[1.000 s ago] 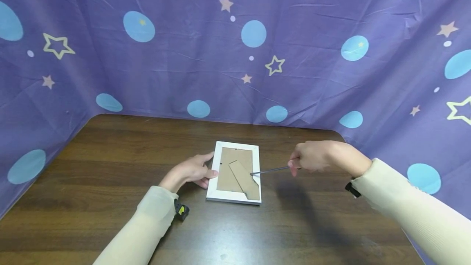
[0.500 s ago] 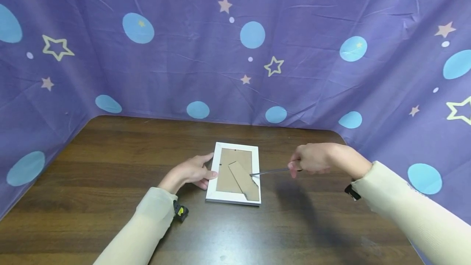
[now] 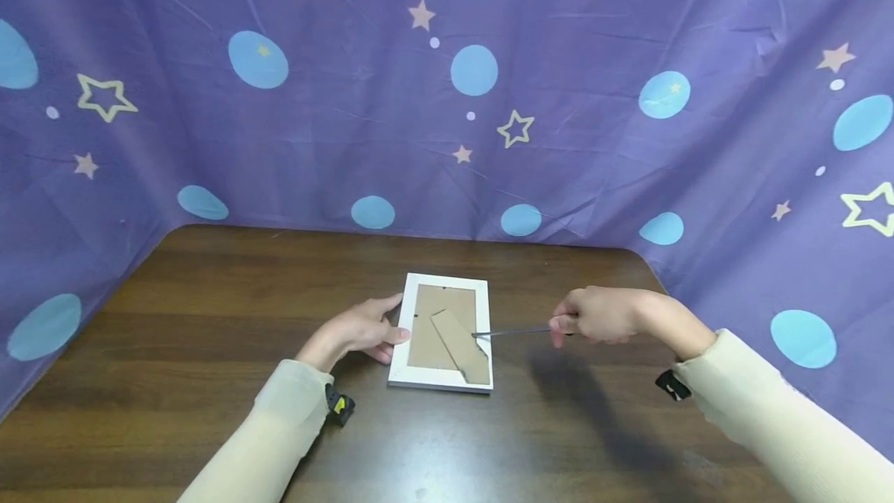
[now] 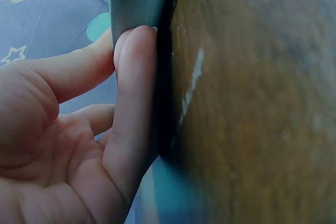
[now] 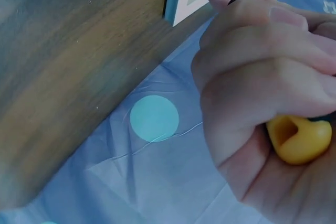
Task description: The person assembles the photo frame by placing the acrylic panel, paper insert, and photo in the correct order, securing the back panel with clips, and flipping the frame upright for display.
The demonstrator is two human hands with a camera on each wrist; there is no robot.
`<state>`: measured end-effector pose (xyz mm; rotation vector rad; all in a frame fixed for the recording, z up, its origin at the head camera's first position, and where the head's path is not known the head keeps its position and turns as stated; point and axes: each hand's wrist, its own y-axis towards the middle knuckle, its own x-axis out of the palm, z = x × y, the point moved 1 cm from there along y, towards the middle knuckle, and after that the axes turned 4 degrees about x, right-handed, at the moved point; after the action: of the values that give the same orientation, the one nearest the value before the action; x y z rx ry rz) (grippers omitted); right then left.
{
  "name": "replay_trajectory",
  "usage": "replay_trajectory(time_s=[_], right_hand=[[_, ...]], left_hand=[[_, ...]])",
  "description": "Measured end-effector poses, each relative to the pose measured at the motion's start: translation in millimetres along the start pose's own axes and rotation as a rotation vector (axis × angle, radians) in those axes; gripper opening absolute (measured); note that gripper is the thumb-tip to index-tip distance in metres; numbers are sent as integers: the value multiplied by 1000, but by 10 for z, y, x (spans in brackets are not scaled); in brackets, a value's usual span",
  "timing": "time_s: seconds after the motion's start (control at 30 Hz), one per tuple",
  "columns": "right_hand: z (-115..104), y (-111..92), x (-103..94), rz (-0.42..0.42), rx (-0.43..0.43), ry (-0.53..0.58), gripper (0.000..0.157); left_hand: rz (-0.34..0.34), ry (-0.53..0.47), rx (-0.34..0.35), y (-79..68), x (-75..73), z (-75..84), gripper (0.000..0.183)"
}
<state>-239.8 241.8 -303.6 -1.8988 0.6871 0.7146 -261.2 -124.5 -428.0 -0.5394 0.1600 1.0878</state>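
A white picture frame (image 3: 401, 355) lies back side up on the table, its brown backing board (image 3: 427, 341) and slanted stand leg (image 3: 457, 341) showing. My left hand (image 3: 363, 330) grips the frame's left side, thumb on the top face; the left wrist view has the fingers against the frame's edge (image 4: 142, 3). In my right hand (image 3: 602, 315) is a screwdriver, its thin metal shaft (image 3: 517, 331) reaching left over the frame. The shaft's tip overlaps the right edge of the stand leg. Its yellow handle end (image 5: 302, 140) pokes out of the curled fingers in the right wrist view.
The brown wooden table (image 3: 230, 317) runs back to a purple curtain (image 3: 335, 99) with stars and blue spots, which also hangs along both sides. Black straps with small devices (image 3: 340, 405) sit at the wrists.
My right hand has come down a little, so the screwdriver's shaft lies more level, its tip still at the stand leg. The left hand and frame hold their place; the head view has shifted slightly.
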Motion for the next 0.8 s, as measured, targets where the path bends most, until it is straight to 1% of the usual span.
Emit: replay_trajectory(time_s=[0.13,0.2,0.33,0.5,0.57,0.7,0.8], right_hand=[[128,-7,36,63,-91,-74,30],[184,-7,45,86,-119,-61,30],[297,-5,41,143,-129,2,31],[452,29,29,259,-134,31,31],[514,94,37,320,-145,-3,28],[652,251,74,439,-160,-65,16],[762,387,100,525,-165,-65,11]], left_hand=[[1,-2,-1,2,16,-4,84],[6,-2,-6,-1,15,-3,84],[12,-1,-14,-11,8,-3,84],[9,-22,-17,-25,22,13,85],[9,-34,-18,-31,24,6,85],[3,-42,-19,-42,28,2,85],[8,-31,-21,-46,22,12,85]])
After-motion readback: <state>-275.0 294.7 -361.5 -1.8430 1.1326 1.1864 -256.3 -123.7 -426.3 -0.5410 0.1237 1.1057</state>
